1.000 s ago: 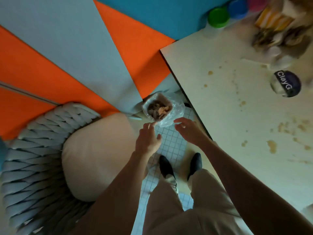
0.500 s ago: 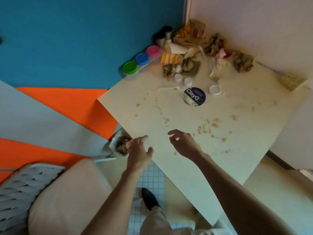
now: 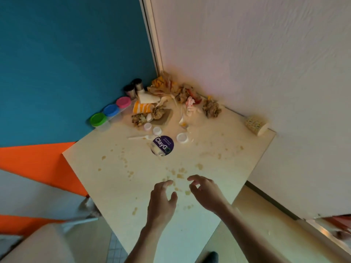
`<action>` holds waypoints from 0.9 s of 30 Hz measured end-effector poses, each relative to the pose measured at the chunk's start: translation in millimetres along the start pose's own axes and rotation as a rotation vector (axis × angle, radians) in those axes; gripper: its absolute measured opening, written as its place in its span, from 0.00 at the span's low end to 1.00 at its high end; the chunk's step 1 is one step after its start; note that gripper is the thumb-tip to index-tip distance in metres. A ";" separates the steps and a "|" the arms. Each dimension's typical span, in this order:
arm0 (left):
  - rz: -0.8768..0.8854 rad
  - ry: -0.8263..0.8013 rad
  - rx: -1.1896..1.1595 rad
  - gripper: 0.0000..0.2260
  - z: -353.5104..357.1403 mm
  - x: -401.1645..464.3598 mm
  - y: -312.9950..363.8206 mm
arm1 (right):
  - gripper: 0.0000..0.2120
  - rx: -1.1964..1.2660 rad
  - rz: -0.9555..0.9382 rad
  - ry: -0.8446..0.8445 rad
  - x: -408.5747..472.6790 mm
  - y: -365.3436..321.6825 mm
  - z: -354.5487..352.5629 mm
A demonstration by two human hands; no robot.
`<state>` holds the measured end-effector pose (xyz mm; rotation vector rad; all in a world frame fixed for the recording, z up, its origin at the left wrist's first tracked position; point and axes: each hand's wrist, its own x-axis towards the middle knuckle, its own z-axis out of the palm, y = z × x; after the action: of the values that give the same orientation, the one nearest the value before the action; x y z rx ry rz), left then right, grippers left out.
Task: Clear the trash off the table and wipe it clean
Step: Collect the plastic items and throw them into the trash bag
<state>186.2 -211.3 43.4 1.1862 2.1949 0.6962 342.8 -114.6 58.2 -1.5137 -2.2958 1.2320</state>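
Observation:
A cream table [image 3: 117, 179] stands in a corner, spotted with brown crumbs and stains [image 3: 179, 175]. A heap of crumpled wrappers and paper trash [image 3: 182, 95] fills its far corner. Closer lie a purple "ClayGo" lid [image 3: 163, 146], small white caps [image 3: 156, 130], a white plastic spoon [image 3: 138, 137] and a striped orange cup [image 3: 142, 107] on its side. A patterned paper cup [image 3: 256, 125] lies at the right edge. My left hand [image 3: 161, 204] and my right hand [image 3: 206, 191] hover over the near part of the table, fingers loosely curled, holding nothing.
Three tubs with green [image 3: 98, 119], blue [image 3: 111, 110] and pink [image 3: 123, 102] lids line the blue wall, with two metal shakers [image 3: 133, 88] behind them. A white wall runs along the right. A cushioned seat [image 3: 38, 243] sits at lower left.
My view has swung up from the trash bag on the floor to the table. Both hands have moved from the bag to above the table's near part, empty.

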 end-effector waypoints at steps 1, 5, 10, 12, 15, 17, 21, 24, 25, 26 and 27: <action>0.013 -0.004 0.001 0.17 7.4 1.6 7.5 | 0.15 0.001 0.002 0.009 1.2 8.0 -7.6; 0.023 -0.004 0.027 0.17 29.8 18.1 34.5 | 0.14 -0.005 0.005 0.037 10.1 33.2 -35.9; 0.018 0.017 0.046 0.16 45.0 52.8 60.9 | 0.13 -0.016 -0.005 0.048 29.9 52.9 -66.2; -0.002 0.025 0.065 0.16 51.5 71.5 69.8 | 0.13 -0.024 -0.021 0.053 41.1 58.5 -78.8; -0.032 0.058 0.063 0.16 61.4 107.1 82.4 | 0.13 -0.051 -0.043 0.058 67.1 65.9 -99.4; -0.053 0.086 0.064 0.16 69.9 131.8 89.9 | 0.13 -0.059 -0.062 0.048 89.4 71.7 -114.0; -0.120 0.120 0.048 0.17 80.2 174.7 101.3 | 0.13 -0.080 -0.067 0.003 130.2 78.7 -140.8; -0.118 0.145 0.050 0.16 83.3 198.6 107.9 | 0.13 -0.080 -0.073 -0.012 158.5 84.5 -158.5; -0.121 0.152 0.053 0.16 83.8 207.8 111.5 | 0.13 -0.082 -0.074 -0.006 170.0 86.7 -164.4; -0.125 0.154 0.058 0.16 83.5 215.3 114.7 | 0.13 -0.077 -0.073 0.001 179.6 87.7 -168.8; -0.121 0.151 0.066 0.16 82.3 221.6 118.1 | 0.13 -0.064 -0.071 0.010 187.7 87.8 -172.5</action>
<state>207.0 50.6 14.5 1.0525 2.4095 0.6879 400.7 148.6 53.3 -1.4409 -2.3827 1.1415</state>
